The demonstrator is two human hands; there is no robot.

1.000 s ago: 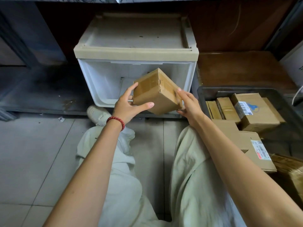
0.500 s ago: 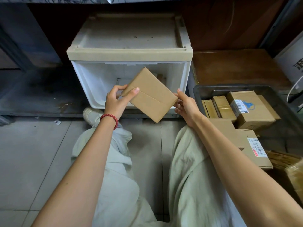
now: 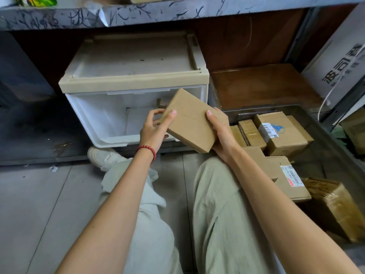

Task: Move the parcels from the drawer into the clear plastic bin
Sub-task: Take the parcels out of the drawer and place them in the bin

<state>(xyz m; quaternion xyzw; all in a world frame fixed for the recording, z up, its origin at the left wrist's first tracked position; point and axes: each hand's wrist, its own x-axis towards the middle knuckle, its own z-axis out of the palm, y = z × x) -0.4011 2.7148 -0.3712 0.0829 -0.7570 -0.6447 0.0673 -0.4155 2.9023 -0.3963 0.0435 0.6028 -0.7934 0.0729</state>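
Now my left hand (image 3: 153, 133) and right hand (image 3: 222, 133) hold a flat, matte cardboard parcel (image 3: 191, 123), fingers (image 3: 156, 112) curled round its edges, before the plastic drawer (image 3: 94, 115).

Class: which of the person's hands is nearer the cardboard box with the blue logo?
Right. The right hand grips the plain brown cardboard parcel at the end towards the blue-logo cardboard box; the left hand holds the opposite end.

Soft even daylight, sharp centre (edges bowed by wide-angle lens).
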